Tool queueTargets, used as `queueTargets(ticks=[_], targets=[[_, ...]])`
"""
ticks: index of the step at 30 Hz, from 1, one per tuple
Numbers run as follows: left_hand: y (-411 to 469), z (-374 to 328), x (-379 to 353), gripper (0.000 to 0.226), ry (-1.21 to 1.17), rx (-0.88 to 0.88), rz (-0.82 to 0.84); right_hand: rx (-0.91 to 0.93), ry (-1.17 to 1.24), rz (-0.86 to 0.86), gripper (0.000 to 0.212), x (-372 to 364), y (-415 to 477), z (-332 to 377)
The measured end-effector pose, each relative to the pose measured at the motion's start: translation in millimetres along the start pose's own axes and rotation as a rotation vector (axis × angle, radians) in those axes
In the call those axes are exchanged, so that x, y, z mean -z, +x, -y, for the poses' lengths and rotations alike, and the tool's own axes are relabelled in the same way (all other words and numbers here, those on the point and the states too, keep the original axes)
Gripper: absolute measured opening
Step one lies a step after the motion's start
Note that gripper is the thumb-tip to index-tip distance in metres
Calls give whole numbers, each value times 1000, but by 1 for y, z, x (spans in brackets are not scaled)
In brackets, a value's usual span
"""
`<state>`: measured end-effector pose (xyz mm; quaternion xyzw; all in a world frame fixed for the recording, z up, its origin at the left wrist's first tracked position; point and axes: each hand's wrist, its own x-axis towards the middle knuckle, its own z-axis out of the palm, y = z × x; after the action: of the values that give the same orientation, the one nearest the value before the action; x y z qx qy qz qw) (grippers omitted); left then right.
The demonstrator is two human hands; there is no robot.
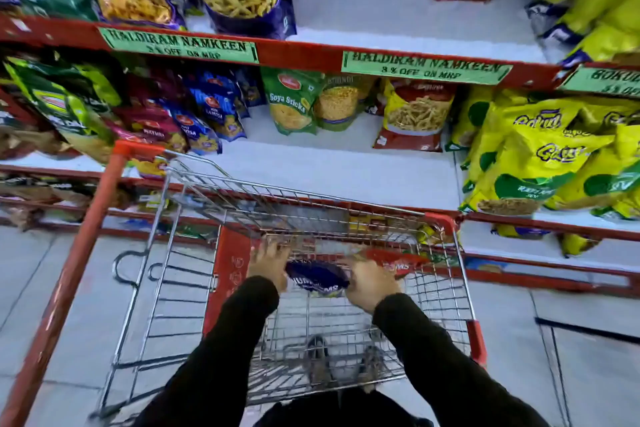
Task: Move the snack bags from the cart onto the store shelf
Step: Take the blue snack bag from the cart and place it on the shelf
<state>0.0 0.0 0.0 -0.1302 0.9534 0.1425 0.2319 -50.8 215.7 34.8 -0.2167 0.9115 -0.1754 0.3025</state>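
Note:
A wire cart (194, 274) with red corners stands against the shelves. Inside it, a dark blue snack bag (317, 276) lies between my two hands. My left hand (268, 263) grips its left end and my right hand (369, 279) grips its right end. A red snack bag (394, 260) lies just right of my right hand, partly hidden by it. The middle store shelf (346, 170) has a bare white stretch right in front of the cart.
Green, maroon and blue bags fill the middle shelf's left side; a soya sticks bag (294, 104) and a red bag (415, 114) stand at its back. Yellow bags (540, 156) crowd the right. The upper shelf (398, 17) holds purple bags. Grey floor tiles lie around the cart.

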Motion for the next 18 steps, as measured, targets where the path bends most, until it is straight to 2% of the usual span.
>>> queueTargets(ticks=[2, 5, 10, 12, 15, 18], targets=[[2, 5, -7, 92, -59, 70, 94, -48, -67, 71, 47, -10, 7, -5], [7, 11, -24, 67, -114, 89, 110, -126, -170, 83, 34, -31, 18, -11], [16, 16, -33, 36, -254, 176, -59, -221, -102, -23, 19, -51, 42, -11], [14, 18, -31, 32, -274, 209, -108, -249, -81, -41, 19, -53, 46, -14], [9, 21, -29, 31, -362, 155, -167, -232, -48, -61, 22, -50, 44, -21], [-2, 23, -21, 24, -373, 115, -319, -199, 54, -134, 22, -34, 36, -22]])
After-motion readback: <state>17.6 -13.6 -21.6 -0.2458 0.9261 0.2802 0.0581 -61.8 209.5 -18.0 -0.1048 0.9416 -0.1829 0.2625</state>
